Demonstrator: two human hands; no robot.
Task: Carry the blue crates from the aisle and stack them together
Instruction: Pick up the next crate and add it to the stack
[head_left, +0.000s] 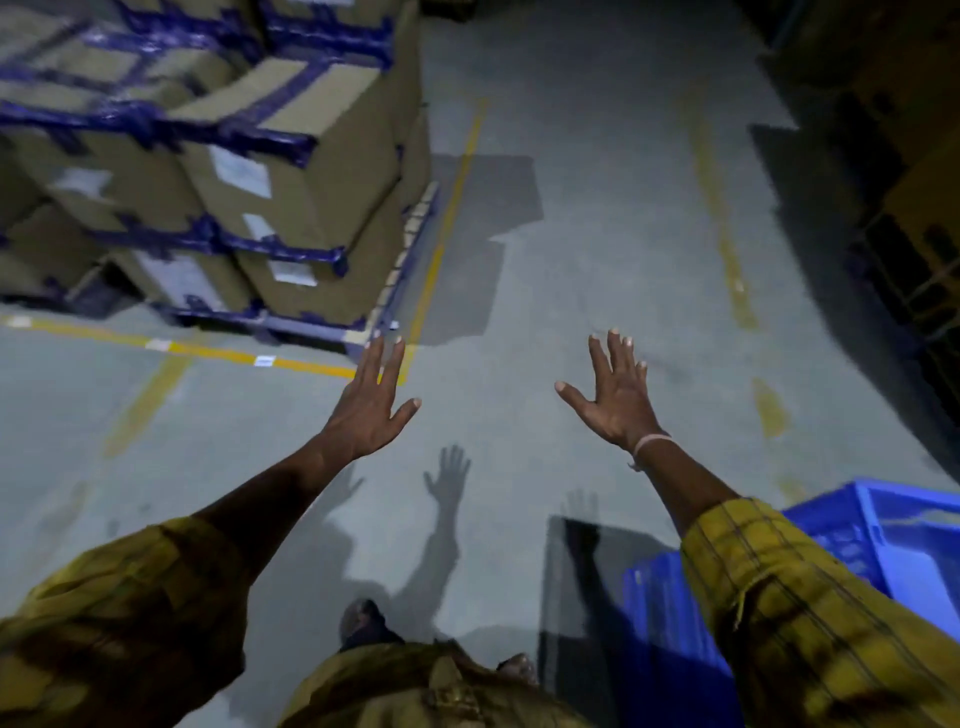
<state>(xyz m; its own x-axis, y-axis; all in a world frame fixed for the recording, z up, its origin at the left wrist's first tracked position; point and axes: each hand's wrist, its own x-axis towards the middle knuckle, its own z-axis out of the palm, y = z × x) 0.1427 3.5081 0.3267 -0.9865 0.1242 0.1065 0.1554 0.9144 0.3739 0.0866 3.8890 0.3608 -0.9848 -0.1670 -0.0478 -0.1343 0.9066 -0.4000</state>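
Note:
A blue plastic crate (852, 540) stands on the floor at the lower right, partly hidden behind my right sleeve. My left hand (369, 405) is stretched out in front of me, fingers straight, holding nothing. My right hand (615, 395) is held out the same way, fingers spread and empty, well above and to the left of the crate. Both hands hover over the grey aisle floor (571, 234) and cast shadows on it.
A pallet of stacked cardboard boxes (249, 171) bound with blue tape stands at the upper left behind yellow floor lines (197, 349). Dark shelving with boxes (914, 208) runs along the right side. My feet show at the bottom centre.

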